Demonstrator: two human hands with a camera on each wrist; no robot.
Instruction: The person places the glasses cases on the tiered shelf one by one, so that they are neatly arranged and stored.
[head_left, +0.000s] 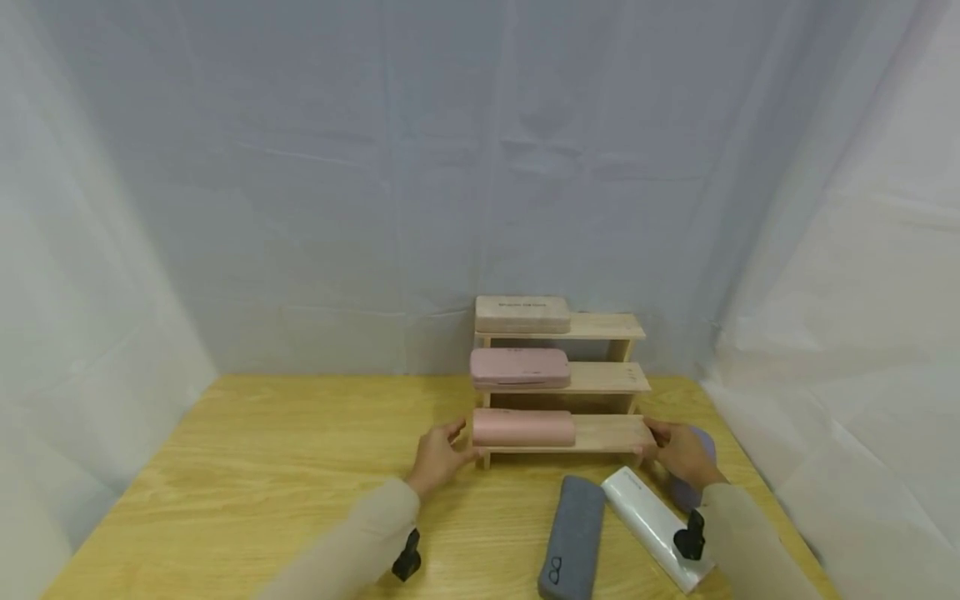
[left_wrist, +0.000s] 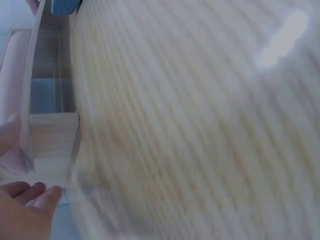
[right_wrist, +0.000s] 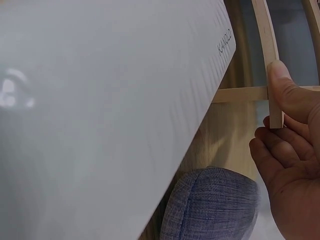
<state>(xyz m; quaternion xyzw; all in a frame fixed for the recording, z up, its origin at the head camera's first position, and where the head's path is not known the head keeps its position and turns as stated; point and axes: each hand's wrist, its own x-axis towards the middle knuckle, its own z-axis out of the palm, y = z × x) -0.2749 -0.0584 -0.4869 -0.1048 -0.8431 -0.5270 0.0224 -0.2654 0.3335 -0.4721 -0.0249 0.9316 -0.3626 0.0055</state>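
Head view, nearest first: on the bench (head_left: 187,500), a grey case (head_left: 573,537) with a glasses mark lies at six o'clock from the wooden stand (head_left: 611,433). A white case (head_left: 648,521) slants at five o'clock, and a purple-blue case (head_left: 705,442) sits at four, partly hidden by the right hand (head_left: 686,457). That hand is at three o'clock, pinching the lowest board's end, thumb on top and fingers bent beneath. At nine o'clock the left hand (head_left: 438,462) is by the other end, its fingers parted from the thumb and loosely bent; I can't tell how firmly it touches the wood.

The stand itself is at one o'clock from the person, three steps rising away. Each step carries a case at its nine o'clock end: a salmon-pink case (head_left: 523,427) lowest, a dusty-pink case (head_left: 520,367) midway, a beige case (head_left: 522,315) on top. Beyond hangs a pale sheet (head_left: 337,208).
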